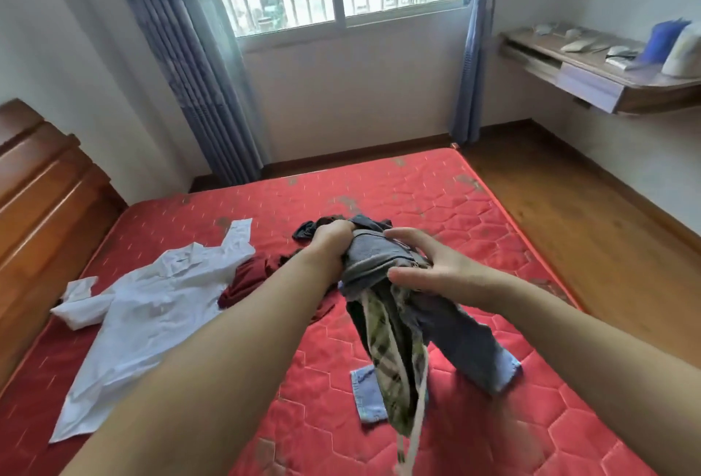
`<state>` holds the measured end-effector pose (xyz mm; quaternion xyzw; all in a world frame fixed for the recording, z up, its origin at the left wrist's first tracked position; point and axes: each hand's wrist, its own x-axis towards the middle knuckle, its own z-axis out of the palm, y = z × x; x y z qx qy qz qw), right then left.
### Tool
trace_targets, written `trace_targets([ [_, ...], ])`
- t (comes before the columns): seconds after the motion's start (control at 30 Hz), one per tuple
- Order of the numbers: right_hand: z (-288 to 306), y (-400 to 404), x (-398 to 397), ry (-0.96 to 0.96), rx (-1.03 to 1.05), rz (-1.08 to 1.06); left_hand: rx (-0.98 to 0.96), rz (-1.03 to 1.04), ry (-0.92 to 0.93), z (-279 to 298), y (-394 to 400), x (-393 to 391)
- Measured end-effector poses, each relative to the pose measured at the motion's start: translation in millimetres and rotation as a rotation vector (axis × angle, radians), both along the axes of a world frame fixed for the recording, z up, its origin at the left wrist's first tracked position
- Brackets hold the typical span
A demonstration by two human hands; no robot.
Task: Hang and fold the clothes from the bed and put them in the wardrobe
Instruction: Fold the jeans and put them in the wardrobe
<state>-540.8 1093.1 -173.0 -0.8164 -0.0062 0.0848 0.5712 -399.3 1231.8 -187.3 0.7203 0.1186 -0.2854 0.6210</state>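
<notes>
Red quilted mattress point(341, 437) fills the bed, with a white long-sleeved shirt point(151, 301) spread at its left beside a crumpled dark red garment point(246, 282). Left hand point(332, 244) has its grip clenched on the top of a lifted bundle of grey, plaid and blue denim clothes point(394, 308). Right hand point(436, 267) rests against the bundle's right side, fingers straight and apart.

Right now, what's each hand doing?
Left hand: grips the bundle of clothes at its top.
Right hand: fingers straight, touching the bundle.
</notes>
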Motion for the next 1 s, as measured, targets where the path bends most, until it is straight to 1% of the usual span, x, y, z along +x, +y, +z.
trace_targets([
  [0.07,-4,0,10,-0.036,-0.061,-0.056,-0.031,-0.029,0.041,-6,2,6],
  [0.1,-4,2,15,-0.076,-0.049,-0.131,-0.05,-0.044,0.055,-5,4,6],
  [0.13,-4,4,23,-0.087,0.029,-0.242,-0.072,-0.082,0.058,-1,5,4],
  [0.2,3,9,40,-0.009,0.277,-0.496,-0.119,-0.162,0.046,4,8,3],
  [0.27,12,9,58,0.06,0.457,-0.683,-0.105,-0.282,-0.002,10,12,-1],
  [0.33,19,10,77,0.087,0.533,-0.745,-0.059,-0.418,-0.093,11,17,-1],
  [0.4,28,15,94,0.088,0.561,-0.799,0.029,-0.56,-0.221,10,27,4],
  [0.43,32,17,102,0.082,0.562,-0.826,0.06,-0.601,-0.278,8,31,8],
  [0.5,45,21,117,0.05,0.529,-0.862,0.099,-0.621,-0.359,3,38,17],
  [0.57,58,22,129,-0.016,0.394,-0.869,0.115,-0.632,-0.451,1,41,25],
  [0.67,75,22,141,-0.117,0.099,-0.868,0.125,-0.726,-0.484,2,42,37],
  [0.73,80,17,151,-0.121,0.009,-0.914,0.208,-0.806,-0.543,1,39,41],
  [0.77,83,14,156,-0.09,0.027,-0.956,0.274,-0.82,-0.585,-2,36,42],
  [0.8,85,10,161,-0.045,0.098,-1.001,0.339,-0.803,-0.617,-4,33,44],
  [0.87,93,3,168,0.023,0.315,-1.088,0.41,-0.752,-0.614,-10,29,49],
  [0.93,102,-5,173,0.037,0.495,-1.124,0.402,-0.726,-0.565,-14,24,53],
  [1.0,107,-13,178,0.048,0.569,-1.117,0.368,-0.721,-0.549,-17,20,55],
])
